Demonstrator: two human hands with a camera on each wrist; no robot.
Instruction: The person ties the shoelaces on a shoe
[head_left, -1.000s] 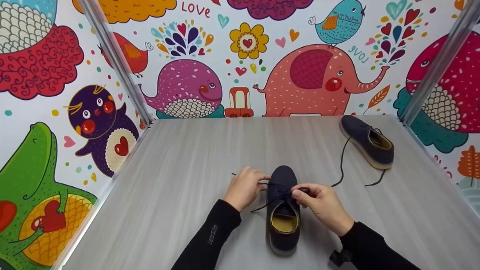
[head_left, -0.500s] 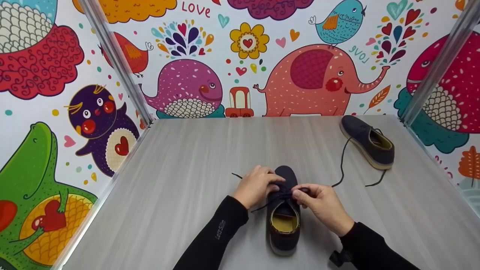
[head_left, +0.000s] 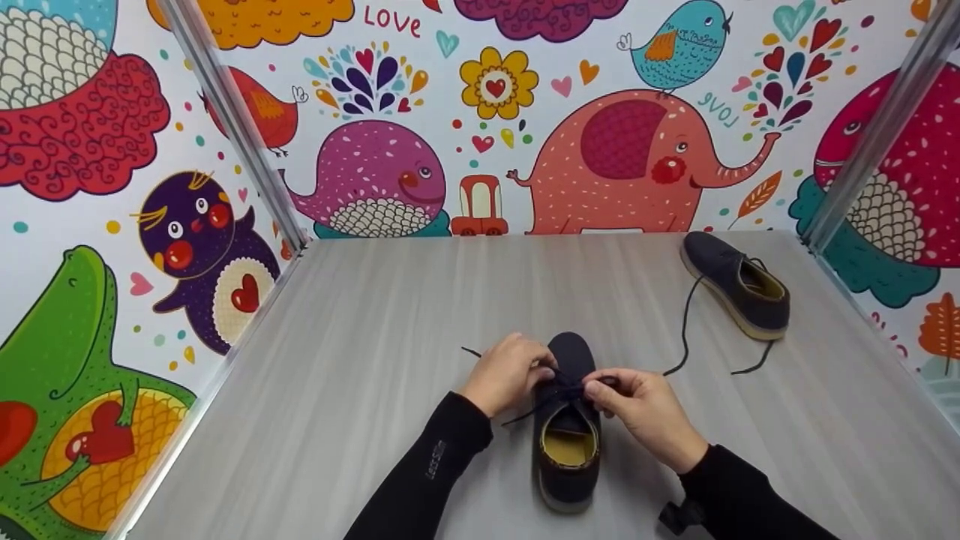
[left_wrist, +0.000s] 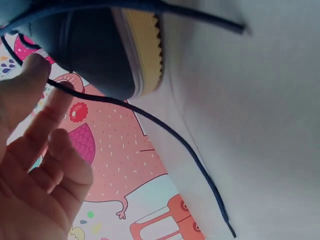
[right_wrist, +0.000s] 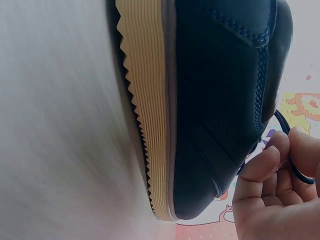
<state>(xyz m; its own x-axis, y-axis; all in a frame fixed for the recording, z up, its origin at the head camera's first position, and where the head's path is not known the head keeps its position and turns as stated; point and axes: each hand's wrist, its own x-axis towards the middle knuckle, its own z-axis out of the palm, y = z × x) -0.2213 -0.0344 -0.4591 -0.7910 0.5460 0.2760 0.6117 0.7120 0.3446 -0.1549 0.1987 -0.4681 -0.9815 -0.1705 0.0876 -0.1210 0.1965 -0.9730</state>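
A dark navy shoe (head_left: 568,484) with a yellowish insole stands on the table, toe pointing away from me. My left hand (head_left: 507,376) is at the left of its lacing, thumb and finger pinching a dark shoelace (left_wrist: 165,125). The free end of that lace trails down past the toe in the left wrist view. Another lace end (left_wrist: 205,17) sticks out above it there. On the shoe's right side my right hand (head_left: 646,401) pinches a loop of lace (right_wrist: 300,172) between thumb and forefinger. The knot area between the hands is partly covered by the fingers.
A second navy shoe (head_left: 735,285) lies at the back right of the grey table (head_left: 390,300), its loose lace (head_left: 684,330) trailing toward me. Printed cartoon walls (head_left: 375,172) with metal corner posts (head_left: 240,135) border the table at the back and sides.
The left hand has moved right onto the shoe's lacing, then drawn back slightly left with the lace between its fingers. The right hand stays in place, holding the loop.
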